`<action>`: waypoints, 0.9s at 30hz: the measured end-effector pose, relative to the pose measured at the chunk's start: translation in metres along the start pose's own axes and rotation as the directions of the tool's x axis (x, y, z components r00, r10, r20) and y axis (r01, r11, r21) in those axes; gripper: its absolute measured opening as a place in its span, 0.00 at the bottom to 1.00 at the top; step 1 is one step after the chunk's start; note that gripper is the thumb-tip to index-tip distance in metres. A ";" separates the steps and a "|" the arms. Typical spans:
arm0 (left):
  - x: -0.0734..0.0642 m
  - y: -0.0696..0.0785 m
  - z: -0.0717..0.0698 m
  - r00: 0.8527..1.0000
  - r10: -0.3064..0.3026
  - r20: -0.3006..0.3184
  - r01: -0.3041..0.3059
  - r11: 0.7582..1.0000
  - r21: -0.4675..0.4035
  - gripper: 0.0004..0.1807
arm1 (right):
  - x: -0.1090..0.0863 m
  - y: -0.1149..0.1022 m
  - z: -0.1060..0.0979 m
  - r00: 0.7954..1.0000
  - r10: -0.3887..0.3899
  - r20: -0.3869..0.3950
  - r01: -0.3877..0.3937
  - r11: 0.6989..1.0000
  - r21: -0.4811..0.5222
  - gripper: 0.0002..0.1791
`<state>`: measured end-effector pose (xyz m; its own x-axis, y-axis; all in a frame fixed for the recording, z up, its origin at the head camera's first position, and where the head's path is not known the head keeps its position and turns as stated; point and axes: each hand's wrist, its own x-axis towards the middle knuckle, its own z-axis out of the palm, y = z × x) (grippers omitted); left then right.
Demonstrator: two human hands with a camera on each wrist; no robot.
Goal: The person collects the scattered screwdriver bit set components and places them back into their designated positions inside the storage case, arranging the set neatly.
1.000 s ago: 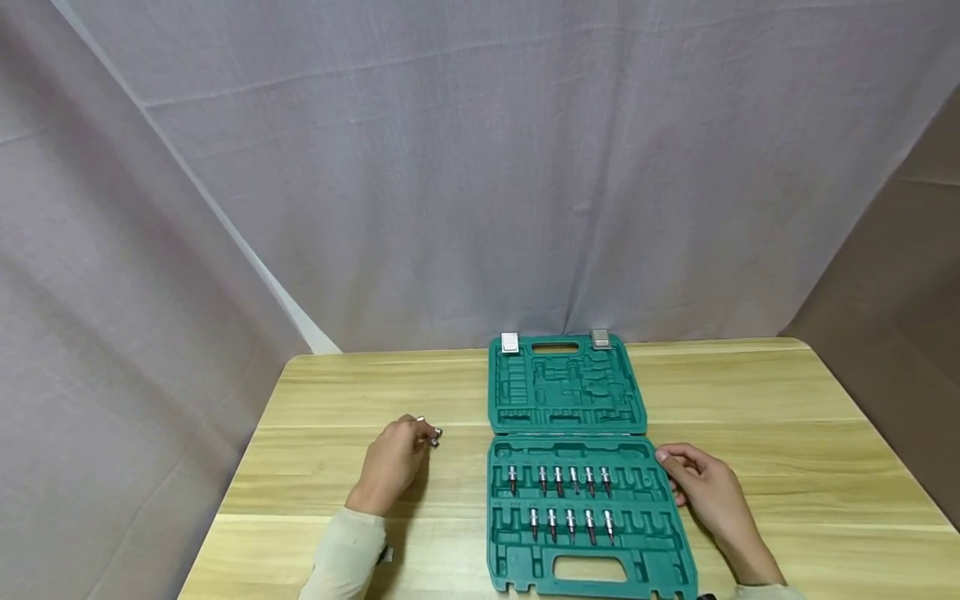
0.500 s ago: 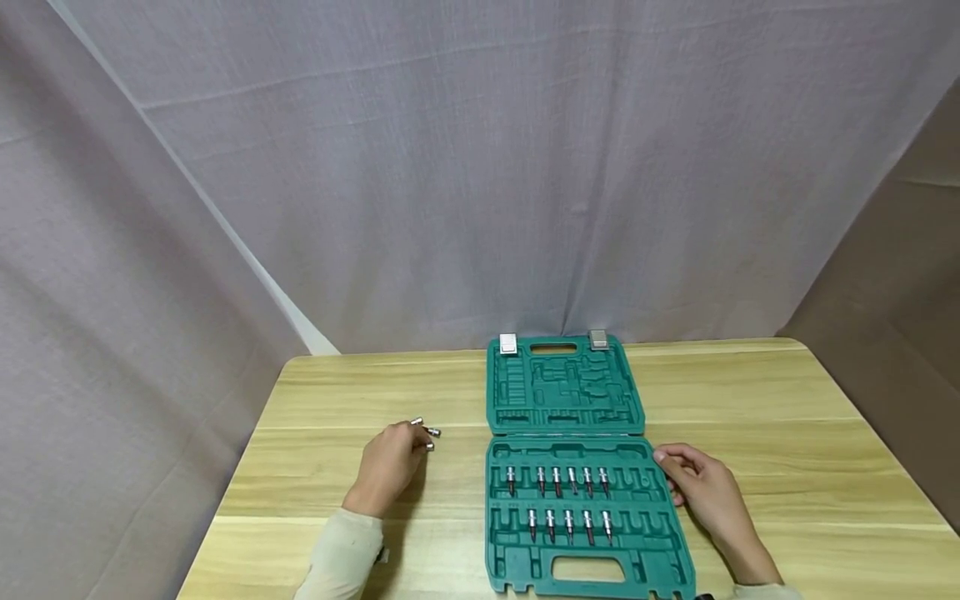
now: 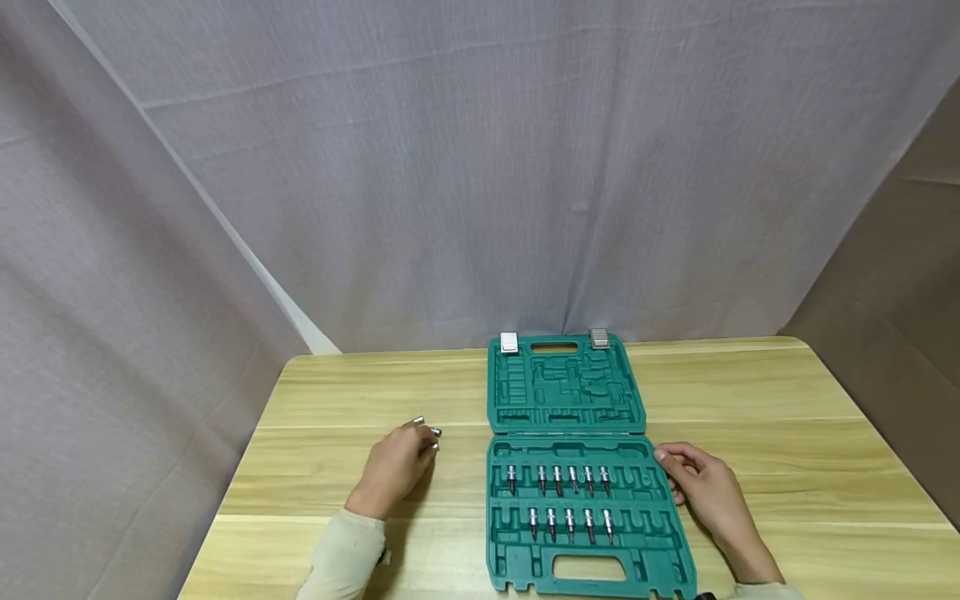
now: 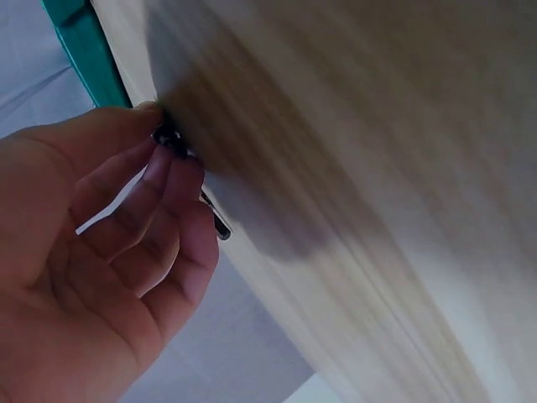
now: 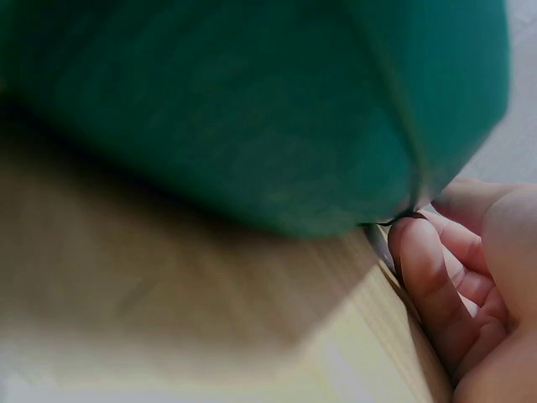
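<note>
There's the small bit [image 4: 171, 139], pinched between thumb and fingertips of my left hand [image 3: 393, 468], at the table [image 3: 360, 383] left of the case. Two loose bits [image 3: 437, 432] lie just beyond, my fingers blocking part of them. Across to the right sits the green case [image 3: 637, 503], lying open, metal latches [image 3: 509, 342] at the lid's far edge, six silver bits [image 3: 573, 477] in the upper row, five more bits [image 3: 571, 523] below. My right hand [image 3: 708, 492], fingers bent, touches its right edge; blurred up close, so whether it grips I can't tell. Behind hangs a grey curtain [image 3: 450, 183].
</note>
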<state>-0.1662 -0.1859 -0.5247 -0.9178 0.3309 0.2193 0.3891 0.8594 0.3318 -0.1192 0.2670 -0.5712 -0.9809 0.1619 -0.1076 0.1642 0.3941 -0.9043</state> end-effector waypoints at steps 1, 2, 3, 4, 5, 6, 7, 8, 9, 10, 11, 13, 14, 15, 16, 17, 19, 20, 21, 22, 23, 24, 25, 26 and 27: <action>0.000 0.000 0.000 1.000 0.006 0.003 -0.006 1.000 0.003 0.04 | 0.000 -0.001 0.000 1.000 -0.001 -0.001 0.001 1.000 0.001 0.27; 0.000 0.000 0.000 1.000 0.012 0.008 -0.012 1.000 0.004 0.03 | 0.000 -0.001 0.000 1.000 -0.002 -0.001 0.002 1.000 0.000 0.27; 0.000 0.000 0.001 1.000 0.019 0.012 -0.019 1.000 0.008 0.04 | -0.001 -0.001 0.000 1.000 -0.003 -0.001 0.003 1.000 -0.003 0.27; -0.001 0.000 0.001 1.000 0.026 0.013 -0.026 1.000 0.008 0.05 | -0.001 -0.001 0.000 1.000 -0.005 -0.001 0.004 1.000 -0.004 0.27; -0.001 0.000 0.001 0.999 0.032 0.012 -0.032 0.999 0.010 0.06 | -0.001 -0.001 0.000 1.000 -0.005 -0.002 0.005 1.000 -0.006 0.27; -0.001 0.001 0.002 0.999 0.035 0.008 -0.035 0.999 0.007 0.07 | -0.001 -0.002 0.000 1.000 -0.005 -0.002 0.005 1.000 -0.007 0.27; -0.001 0.001 0.002 0.999 0.036 0.003 -0.036 0.999 0.009 0.07 | -0.001 -0.001 0.000 1.000 -0.005 -0.002 0.005 1.000 -0.007 0.27; -0.002 0.002 0.002 0.999 0.036 -0.001 -0.036 0.999 0.007 0.07 | -0.001 -0.001 0.000 1.000 -0.006 -0.001 0.006 1.000 -0.008 0.28; -0.002 0.003 0.002 0.999 0.034 -0.009 -0.034 0.999 0.007 0.07 | -0.001 -0.001 0.000 1.000 -0.005 -0.002 0.005 1.000 -0.007 0.28; -0.003 0.004 0.002 0.999 0.032 -0.017 -0.032 0.999 0.003 0.06 | -0.001 -0.002 0.000 1.000 -0.006 -0.003 0.006 1.000 -0.005 0.28; -0.003 0.005 0.002 0.999 0.025 -0.024 -0.025 1.000 0.000 0.06 | -0.001 -0.001 0.000 1.000 -0.007 -0.004 0.007 1.000 -0.004 0.28; -0.004 0.006 0.001 0.999 0.013 -0.033 -0.014 1.000 -0.007 0.06 | -0.001 -0.001 0.000 1.000 -0.011 -0.006 0.011 1.000 -0.003 0.28; -0.004 0.007 0.001 0.999 0.008 -0.034 -0.008 1.000 -0.012 0.06 | -0.001 -0.001 0.000 1.000 -0.012 -0.007 0.012 1.000 -0.002 0.28; -0.004 0.008 0.000 0.999 0.002 -0.034 -0.002 1.000 -0.017 0.06 | -0.001 -0.001 0.000 1.000 -0.013 -0.009 0.013 1.000 -0.002 0.27; -0.004 0.009 0.000 0.999 -0.001 -0.034 0.001 1.000 -0.027 0.06 | -0.001 -0.001 0.000 1.000 -0.016 -0.008 0.016 1.000 -0.003 0.27; -0.004 0.010 -0.001 1.000 -0.007 -0.031 0.006 0.999 -0.034 0.05 | -0.001 -0.001 0.000 1.000 -0.015 -0.009 0.015 1.000 -0.001 0.27; -0.003 0.013 -0.003 1.000 -0.015 -0.022 0.013 0.998 -0.055 0.04 | -0.001 -0.001 0.000 1.000 -0.013 -0.010 0.013 1.000 0.002 0.27; -0.003 0.014 -0.003 1.000 -0.013 -0.020 0.012 0.998 -0.062 0.03 | -0.001 -0.001 0.000 1.000 -0.010 -0.009 0.010 1.000 0.005 0.27; -0.003 0.015 -0.004 1.000 -0.013 -0.017 0.012 0.998 -0.069 0.03 | -0.001 -0.001 0.000 1.000 -0.009 -0.009 0.009 1.000 0.006 0.27; -0.002 0.016 -0.004 1.000 -0.011 -0.017 0.009 0.997 -0.073 0.03 | -0.001 -0.001 0.000 1.000 -0.009 -0.008 0.009 1.000 0.008 0.27; -0.002 0.018 -0.004 1.000 -0.011 -0.014 0.010 0.997 -0.078 0.04 | -0.001 -0.001 0.000 1.000 -0.006 -0.008 0.006 1.000 0.011 0.27; -0.002 0.019 -0.005 1.000 -0.009 -0.011 0.008 0.996 -0.087 0.04 | -0.001 -0.001 0.000 1.000 -0.005 -0.006 0.005 1.000 0.010 0.27; -0.001 0.021 -0.005 1.000 -0.005 -0.010 0.004 0.995 -0.096 0.05 | -0.001 -0.001 0.000 1.000 -0.003 -0.006 0.003 1.000 0.011 0.27; -0.001 0.022 -0.004 1.000 -0.004 -0.007 0.003 0.994 -0.105 0.04 | -0.001 -0.001 0.000 1.000 -0.001 -0.006 0.001 1.000 0.009 0.27; -0.001 0.024 -0.004 1.000 -0.004 -0.003 0.004 0.992 -0.123 0.04 | -0.001 -0.001 0.000 1.000 -0.001 -0.006 0.001 1.000 0.006 0.27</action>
<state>-0.1558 -0.1671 -0.5134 -0.9193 0.3261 0.2205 0.3923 0.8059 0.4434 -0.1187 0.2667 -0.5702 -0.9804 0.1670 -0.1046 0.1629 0.3885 -0.9069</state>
